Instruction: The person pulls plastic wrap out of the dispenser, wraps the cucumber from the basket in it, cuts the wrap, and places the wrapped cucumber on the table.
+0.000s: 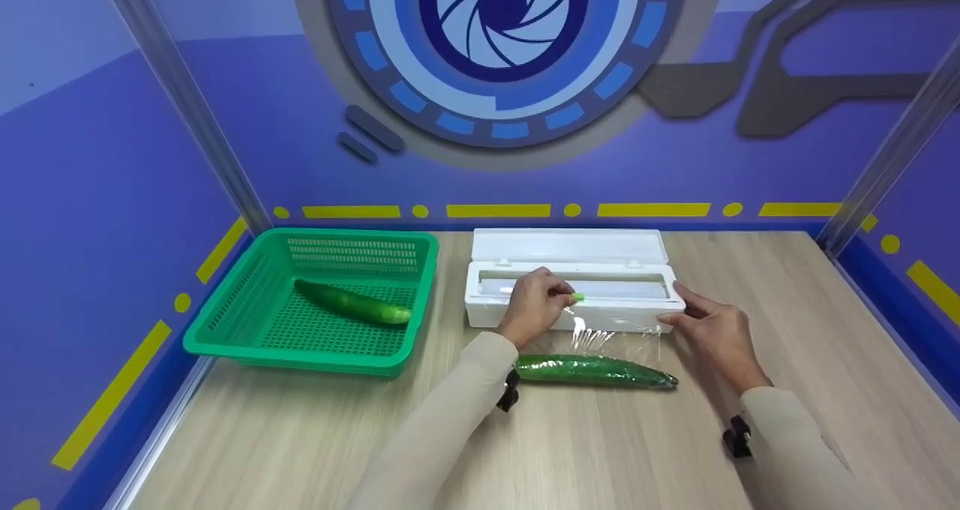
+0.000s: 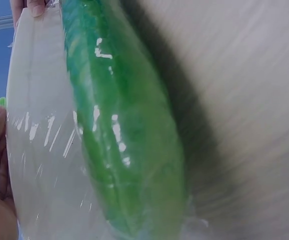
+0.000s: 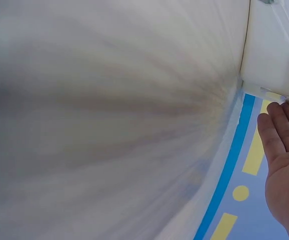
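A white cling film dispenser (image 1: 491, 315) lies on the table with its lid (image 1: 570, 246) tipped back. My left hand (image 1: 534, 306) pinches the small green slide cutter (image 1: 578, 298) on the dispenser's front top edge, near the middle. My right hand (image 1: 718, 339) grips the dispenser's right end, thumb on the front face and fingers round the end. Clear film (image 1: 600, 339) runs from the dispenser down to a cucumber (image 1: 600, 371) wrapped in it, just in front. My left wrist hides the cucumber's left end in the head view; the left wrist view shows shiny film over its skin.
A green plastic basket (image 1: 300, 356) stands at the left with an unwrapped cucumber (image 1: 352, 304) in it. Behind the dispenser rises a blue patterned wall (image 1: 510, 180). Wood-grain tabletop (image 1: 600, 450) stretches in front of the wrapped cucumber.
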`<action>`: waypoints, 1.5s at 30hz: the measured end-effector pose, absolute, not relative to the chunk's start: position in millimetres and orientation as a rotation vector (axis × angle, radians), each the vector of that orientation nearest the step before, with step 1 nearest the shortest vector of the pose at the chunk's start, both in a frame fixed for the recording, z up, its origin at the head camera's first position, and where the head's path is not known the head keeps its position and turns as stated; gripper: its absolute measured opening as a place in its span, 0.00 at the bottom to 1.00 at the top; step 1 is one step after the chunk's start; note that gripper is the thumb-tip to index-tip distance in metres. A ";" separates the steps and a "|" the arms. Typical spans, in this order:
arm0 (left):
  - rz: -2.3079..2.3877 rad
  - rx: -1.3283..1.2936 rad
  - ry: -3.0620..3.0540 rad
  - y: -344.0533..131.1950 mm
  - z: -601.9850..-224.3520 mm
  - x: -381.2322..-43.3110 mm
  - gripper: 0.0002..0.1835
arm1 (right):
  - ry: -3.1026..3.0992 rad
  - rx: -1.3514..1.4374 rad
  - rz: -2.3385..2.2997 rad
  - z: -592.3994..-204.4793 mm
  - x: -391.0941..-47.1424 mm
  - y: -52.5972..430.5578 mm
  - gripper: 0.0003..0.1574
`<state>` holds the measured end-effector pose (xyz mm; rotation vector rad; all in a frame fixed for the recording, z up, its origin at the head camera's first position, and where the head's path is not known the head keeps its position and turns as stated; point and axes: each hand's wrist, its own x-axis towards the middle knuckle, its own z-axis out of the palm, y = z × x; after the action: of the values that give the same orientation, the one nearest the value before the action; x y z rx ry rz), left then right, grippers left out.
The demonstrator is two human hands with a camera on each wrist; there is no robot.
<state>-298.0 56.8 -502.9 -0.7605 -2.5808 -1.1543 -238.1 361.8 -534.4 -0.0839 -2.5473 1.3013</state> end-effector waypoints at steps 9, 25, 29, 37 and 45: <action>-1.077 -0.746 -2.582 53.2 -502.9 -296.3 0.03 | -2.505 -0.021 1.343 -535.4 -236.2 359.8 0.39; -1.039 -0.747 -2.605 28.2 -502.2 -295.7 0.03 | -2.509 -0.022 1.332 -535.2 -236.9 357.6 0.38; -0.957 -0.762 -2.582 7.5 -501.9 -297.0 0.03 | -2.532 -0.045 1.322 -533.6 -235.8 361.0 0.40; -0.942 -0.755 -2.538 -23.7 -502.2 -295.5 0.03 | -2.533 -0.049 1.281 -535.3 -235.0 364.9 0.39; -0.928 -0.716 -2.520 -40.7 -501.7 -292.7 0.03 | -2.505 -0.017 1.265 -533.7 -237.7 362.4 0.38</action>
<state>-292.7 -40.7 -501.7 -0.7156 -2.5200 -0.9284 -237.7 362.4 -533.7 -0.0173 -2.5048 1.2645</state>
